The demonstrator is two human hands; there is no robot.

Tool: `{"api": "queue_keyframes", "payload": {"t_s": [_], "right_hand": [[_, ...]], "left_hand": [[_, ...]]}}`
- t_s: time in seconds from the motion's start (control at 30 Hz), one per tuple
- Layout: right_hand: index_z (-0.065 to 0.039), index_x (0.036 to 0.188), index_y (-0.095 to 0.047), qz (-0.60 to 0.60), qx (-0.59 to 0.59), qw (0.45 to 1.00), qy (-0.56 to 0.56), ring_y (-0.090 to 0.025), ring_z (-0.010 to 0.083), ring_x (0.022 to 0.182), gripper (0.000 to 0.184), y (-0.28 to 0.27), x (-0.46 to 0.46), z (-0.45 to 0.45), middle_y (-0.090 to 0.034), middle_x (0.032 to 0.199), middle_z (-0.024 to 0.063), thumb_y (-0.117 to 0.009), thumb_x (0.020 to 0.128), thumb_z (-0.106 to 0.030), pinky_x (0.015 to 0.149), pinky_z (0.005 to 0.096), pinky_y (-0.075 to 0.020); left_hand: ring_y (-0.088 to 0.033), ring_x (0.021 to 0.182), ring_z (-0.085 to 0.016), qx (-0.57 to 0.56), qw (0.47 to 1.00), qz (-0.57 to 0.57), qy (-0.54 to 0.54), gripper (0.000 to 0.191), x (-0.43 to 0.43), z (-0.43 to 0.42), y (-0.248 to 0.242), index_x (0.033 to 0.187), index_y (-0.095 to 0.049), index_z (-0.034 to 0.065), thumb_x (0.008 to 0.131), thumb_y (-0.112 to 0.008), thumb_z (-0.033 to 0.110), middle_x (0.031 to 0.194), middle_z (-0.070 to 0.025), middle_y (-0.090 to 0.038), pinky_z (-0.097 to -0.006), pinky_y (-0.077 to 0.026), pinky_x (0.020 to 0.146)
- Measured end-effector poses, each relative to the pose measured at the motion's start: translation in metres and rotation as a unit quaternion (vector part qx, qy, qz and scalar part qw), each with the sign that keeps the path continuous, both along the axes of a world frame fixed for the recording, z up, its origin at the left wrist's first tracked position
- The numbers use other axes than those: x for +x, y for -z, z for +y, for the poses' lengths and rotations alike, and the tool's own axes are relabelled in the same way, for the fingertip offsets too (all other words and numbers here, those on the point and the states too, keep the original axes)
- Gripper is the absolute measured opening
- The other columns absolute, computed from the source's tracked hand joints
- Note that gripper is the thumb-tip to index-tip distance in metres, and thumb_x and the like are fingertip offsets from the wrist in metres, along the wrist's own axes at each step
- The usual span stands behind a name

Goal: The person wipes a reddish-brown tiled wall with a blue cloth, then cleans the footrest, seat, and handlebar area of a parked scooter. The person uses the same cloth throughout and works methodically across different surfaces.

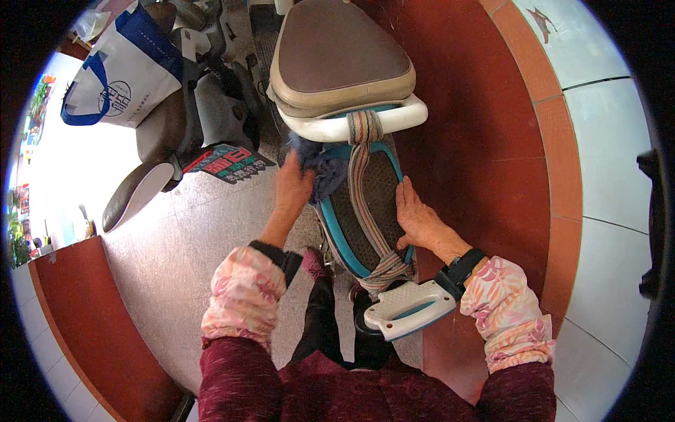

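A scooter with a brown and tan seat (343, 58) stands before me, a white grab rail (403, 117) curving behind the seat. A striped fabric strap (359, 184) is wound around the rail and runs down over a dark mesh panel (379, 195) edged in blue. Its lower end wraps near a white plastic handle (409, 310). My left hand (295, 184), slightly blurred, is on a bunched dark blue cloth (329, 176) at the panel's left edge. My right hand (422, 219) rests on the panel's right blue edge, fingers extended, holding nothing.
Another scooter (163, 113) stands at upper left, carrying a white and blue bag (132, 68) that bears writing. A mudflap (227, 162) with lettering hangs behind it. A red floor band (485, 174) with an orange tile border lies on the right; a low red ledge (95, 327) is at lower left.
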State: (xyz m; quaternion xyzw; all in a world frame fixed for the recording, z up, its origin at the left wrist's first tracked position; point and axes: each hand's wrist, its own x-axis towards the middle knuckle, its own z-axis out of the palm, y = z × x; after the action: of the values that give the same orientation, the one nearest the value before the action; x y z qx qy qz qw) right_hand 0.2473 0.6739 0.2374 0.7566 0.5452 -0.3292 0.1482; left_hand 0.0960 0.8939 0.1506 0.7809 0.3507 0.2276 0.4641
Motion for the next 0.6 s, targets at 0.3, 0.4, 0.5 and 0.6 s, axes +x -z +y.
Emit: {"api": "queue_keyframes", "payload": {"t_s": [0.3,0.4,0.5,0.6], "right_hand": [[0.021,0.134,-0.01,0.016,0.022,1.0,0.009,-0.027,0.0458,0.131,0.127,0.001,0.0,-0.003,-0.003,0.141,0.0421,-0.089,0.048,-0.03,0.104,0.0358,-0.0378],[0.02,0.134,-0.01,0.022,0.026,0.999,0.011,-0.025,0.0476,0.131,0.127,0.002,0.001,-0.003,-0.005,0.14,0.0424,-0.089,0.048,-0.031,0.104,0.0367,-0.0382],[0.02,0.134,-0.011,0.025,0.028,0.999,0.007,-0.024,0.0482,0.132,0.128,0.004,0.001,-0.004,-0.006,0.14,0.0424,-0.089,0.047,-0.031,0.104,0.0372,-0.0383],[0.02,0.134,-0.01,0.024,0.025,0.999,0.008,-0.025,0.0479,0.131,0.127,0.004,0.002,-0.004,-0.006,0.141,0.0421,-0.089,0.047,-0.03,0.103,0.037,-0.0394]], "left_hand": [[-0.051,0.092,-0.045,0.042,0.995,0.087,0.025,0.029,-0.047,-0.07,-0.011,0.106,-0.049,-0.0009,0.081,-0.056,0.012,0.097,-0.0241,-0.053,-0.0485,-0.042,0.078],[-0.053,0.093,-0.046,0.006,0.998,0.057,0.013,0.034,-0.082,-0.126,-0.016,0.109,-0.048,-0.0015,0.078,-0.058,0.008,0.1,-0.0246,-0.055,-0.0468,-0.044,0.078],[-0.057,0.099,-0.044,-0.164,0.98,0.096,0.065,0.045,-0.115,-0.163,-0.029,0.117,-0.05,0.0031,0.075,-0.065,0.013,0.105,-0.0253,-0.059,-0.0437,-0.047,0.082],[-0.058,0.087,-0.041,-0.08,0.984,0.081,0.138,0.034,-0.118,-0.16,-0.041,0.102,-0.056,0.0012,0.071,-0.066,0.011,0.092,-0.0226,-0.059,-0.0433,-0.048,0.074]]}}
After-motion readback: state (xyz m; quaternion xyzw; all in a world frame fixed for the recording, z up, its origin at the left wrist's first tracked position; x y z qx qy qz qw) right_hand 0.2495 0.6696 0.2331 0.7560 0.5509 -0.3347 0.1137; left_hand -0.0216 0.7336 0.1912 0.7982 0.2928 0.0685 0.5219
